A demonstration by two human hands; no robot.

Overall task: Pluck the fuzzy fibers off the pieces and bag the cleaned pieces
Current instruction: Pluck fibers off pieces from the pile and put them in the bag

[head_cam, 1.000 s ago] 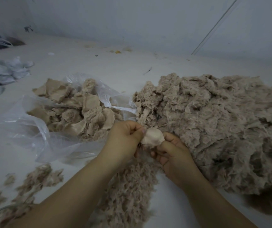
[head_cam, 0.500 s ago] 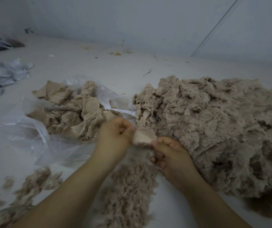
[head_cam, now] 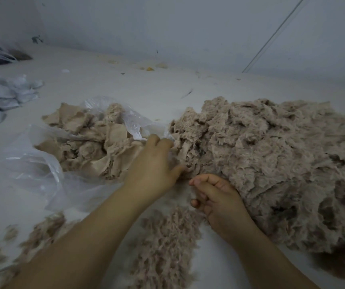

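The pale piece held between both hands 0.5 s ago is gone; the left hand [head_cam: 154, 163], fingers extended, reaches into the uncleaned pile [head_cam: 271, 163], while the right hand [head_cam: 215, 197] is loosely curled, holding nothing visible, so 1 cleaned piece was probably bagged.

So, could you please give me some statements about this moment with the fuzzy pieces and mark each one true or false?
1. The clear plastic bag with smooth beige pieces lies on the person's left. True.
2. The large heap of fuzzy brown pieces lies left of the bag. False: it lies on the right, beyond the right hand.
3. The left hand reaches with loose fingers to the gap between bag and heap. True.
4. The right hand grips a beige piece. False: its fingers are loosely curled and no piece shows in them.
5. A strip of plucked brown fibers lies between the forearms. True.
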